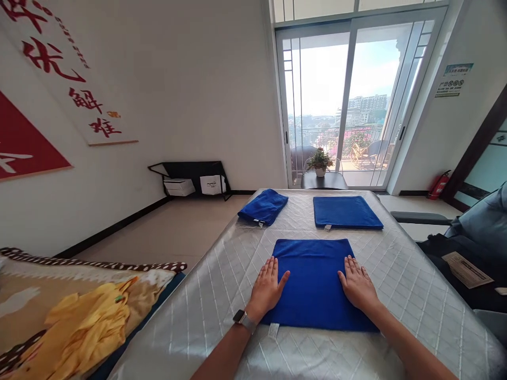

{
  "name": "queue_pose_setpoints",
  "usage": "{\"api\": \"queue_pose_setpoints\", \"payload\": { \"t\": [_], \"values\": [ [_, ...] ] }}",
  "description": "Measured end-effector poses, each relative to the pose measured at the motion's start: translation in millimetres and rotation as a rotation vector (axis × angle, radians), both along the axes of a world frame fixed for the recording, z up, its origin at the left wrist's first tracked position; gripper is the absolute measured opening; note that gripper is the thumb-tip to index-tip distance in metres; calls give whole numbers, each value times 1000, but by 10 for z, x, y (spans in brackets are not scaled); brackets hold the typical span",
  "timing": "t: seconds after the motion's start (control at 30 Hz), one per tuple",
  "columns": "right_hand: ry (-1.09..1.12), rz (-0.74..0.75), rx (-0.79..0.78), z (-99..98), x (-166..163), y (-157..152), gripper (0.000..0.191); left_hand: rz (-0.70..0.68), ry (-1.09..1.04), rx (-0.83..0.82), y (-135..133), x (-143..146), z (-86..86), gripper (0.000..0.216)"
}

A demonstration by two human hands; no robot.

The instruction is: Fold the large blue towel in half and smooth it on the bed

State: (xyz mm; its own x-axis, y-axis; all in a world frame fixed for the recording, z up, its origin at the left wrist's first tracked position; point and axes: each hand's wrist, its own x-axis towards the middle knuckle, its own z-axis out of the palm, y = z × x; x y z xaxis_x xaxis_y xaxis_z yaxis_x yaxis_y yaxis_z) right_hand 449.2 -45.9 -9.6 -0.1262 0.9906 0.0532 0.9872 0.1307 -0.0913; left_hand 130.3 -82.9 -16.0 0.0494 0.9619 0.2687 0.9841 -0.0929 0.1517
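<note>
A folded blue towel [314,282] lies flat on the silver quilted mattress [415,285] right in front of me. My left hand [268,287] rests flat on its left edge, fingers stretched out, a watch on the wrist. On the towel's right edge my right hand [357,286] lies flat with its fingers together and extended. Neither hand grips anything. Farther back lie two more blue towels: a thicker folded one [263,206] at the left and a flat one [346,212] at the right.
A yellow garment [85,327] lies on a patterned cloth at the lower left. A potted plant [320,161] stands on a small table before the glass sliding door. A dark chair [471,237] is at the right, a black rack [194,177] by the far wall.
</note>
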Motion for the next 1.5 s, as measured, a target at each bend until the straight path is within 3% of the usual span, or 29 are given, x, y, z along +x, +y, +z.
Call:
{"api": "queue_pose_setpoints", "payload": {
  "t": [0.13,0.33,0.57,0.73,0.87,0.97,1.07,1.17,1.27,1.37,1.5],
  "values": [
    [-56,-2,-31,130,-32,128,70,-15,-14,35,6,-7,-25,80],
    [8,77,33,328,-110,577,65,-21,-28,38,3,-31,-27,80],
    [70,-18,6,83,-27,794,66,-16,-25,-9,4,-33,-2,81],
    [77,-12,18,41,-19,805,67,-10,-27,-72,6,-30,56,84],
    [71,-16,8,26,-7,826,67,12,-63,-142,12,-155,215,83],
    [79,-15,4,11,0,842,67,-70,-78,-114,3,-153,397,74],
    [85,-12,18,9,-6,849,66,-263,-38,-46,39,181,545,65],
    [71,-14,38,6,-4,843,66,-434,10,11,195,830,579,66],
    [42,18,59,-14,34,823,63,-526,5,26,463,1520,509,65],
    [6,55,77,-49,92,800,62,-537,-36,30,739,2001,392,64],
    [-34,77,71,-92,126,800,63,-476,-116,36,987,2210,233,65]
  ]
}}
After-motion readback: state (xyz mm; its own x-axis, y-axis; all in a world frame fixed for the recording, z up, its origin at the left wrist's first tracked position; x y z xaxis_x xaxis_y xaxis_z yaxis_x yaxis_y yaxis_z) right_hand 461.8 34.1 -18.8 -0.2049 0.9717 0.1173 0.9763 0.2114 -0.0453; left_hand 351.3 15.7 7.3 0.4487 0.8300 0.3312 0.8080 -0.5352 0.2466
